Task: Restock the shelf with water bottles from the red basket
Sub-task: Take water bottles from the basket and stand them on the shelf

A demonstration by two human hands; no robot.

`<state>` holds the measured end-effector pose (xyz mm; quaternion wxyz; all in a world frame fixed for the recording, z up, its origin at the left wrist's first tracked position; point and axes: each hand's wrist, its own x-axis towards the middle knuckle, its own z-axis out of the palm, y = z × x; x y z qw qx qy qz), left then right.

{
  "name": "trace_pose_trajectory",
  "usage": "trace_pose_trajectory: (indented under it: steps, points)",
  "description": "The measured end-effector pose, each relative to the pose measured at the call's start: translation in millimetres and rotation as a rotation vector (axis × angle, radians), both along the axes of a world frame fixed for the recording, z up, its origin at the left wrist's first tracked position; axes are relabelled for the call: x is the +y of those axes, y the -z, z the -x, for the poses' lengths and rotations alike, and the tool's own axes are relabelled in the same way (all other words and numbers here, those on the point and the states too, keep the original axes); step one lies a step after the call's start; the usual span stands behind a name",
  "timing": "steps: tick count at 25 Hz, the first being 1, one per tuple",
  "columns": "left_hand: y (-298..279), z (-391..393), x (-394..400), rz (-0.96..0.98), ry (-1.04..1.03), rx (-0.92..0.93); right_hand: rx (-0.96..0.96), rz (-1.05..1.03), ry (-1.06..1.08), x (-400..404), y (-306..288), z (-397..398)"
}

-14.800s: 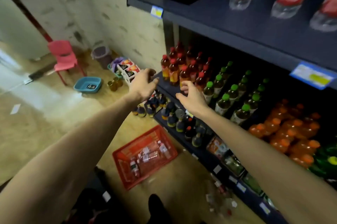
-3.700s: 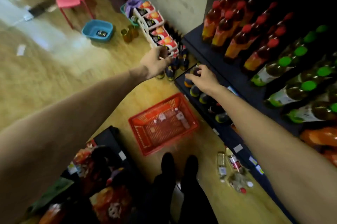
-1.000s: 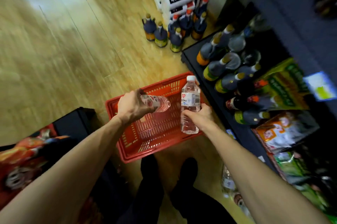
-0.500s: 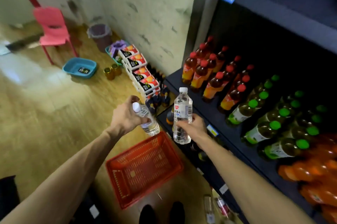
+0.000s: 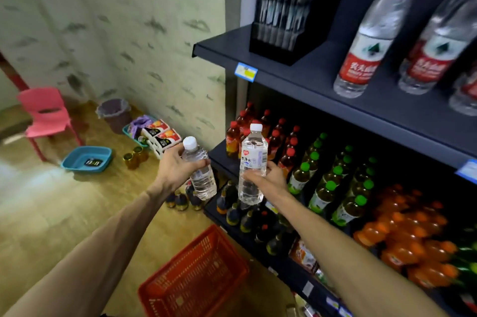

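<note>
My left hand (image 5: 173, 167) grips a small clear water bottle (image 5: 198, 169) with a white cap, tilted slightly left. My right hand (image 5: 268, 179) holds a taller clear water bottle (image 5: 252, 161) upright by its lower half. Both bottles hang in the air in front of the dark shelf unit's left end, below the upper shelf (image 5: 304, 76). The red basket (image 5: 196, 278) sits on the floor below my arms; the part in view holds nothing. Red-labelled water bottles (image 5: 371, 40) stand on the upper shelf to the right.
A black display rack (image 5: 284, 7) stands at the upper shelf's left end. The middle shelf carries red-capped (image 5: 273, 136), green-capped (image 5: 333, 182) and orange (image 5: 402, 234) drinks. On the floor are a pink chair (image 5: 44, 115), a blue basin (image 5: 87, 159), a bin (image 5: 114, 112) and drink cartons (image 5: 161, 136).
Both hands took a water bottle out of the red basket and lifted it. Since half a second ago the view has tilted up, bringing the upper shelf into sight.
</note>
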<state>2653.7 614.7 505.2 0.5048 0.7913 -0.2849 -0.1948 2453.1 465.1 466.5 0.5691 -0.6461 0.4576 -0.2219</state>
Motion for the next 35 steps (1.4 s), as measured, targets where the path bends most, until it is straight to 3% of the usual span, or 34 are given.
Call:
trace_pose_trajectory:
  steps: [11, 20, 35]
  points:
    - [-132.0, 34.9, -64.0, 0.154, 0.129, -0.193, -0.17, 0.266, 0.137, -18.1, -130.8, 35.7]
    - [-203.6, 68.2, -95.7, 0.28, 0.269, -0.299, -0.239, 0.355, 0.305, -39.2, -198.6, 89.0]
    - [-275.7, 233.9, -178.0, 0.422, 0.475, -0.4, -0.219, 0.428, 0.62, -72.4, -244.6, 275.4]
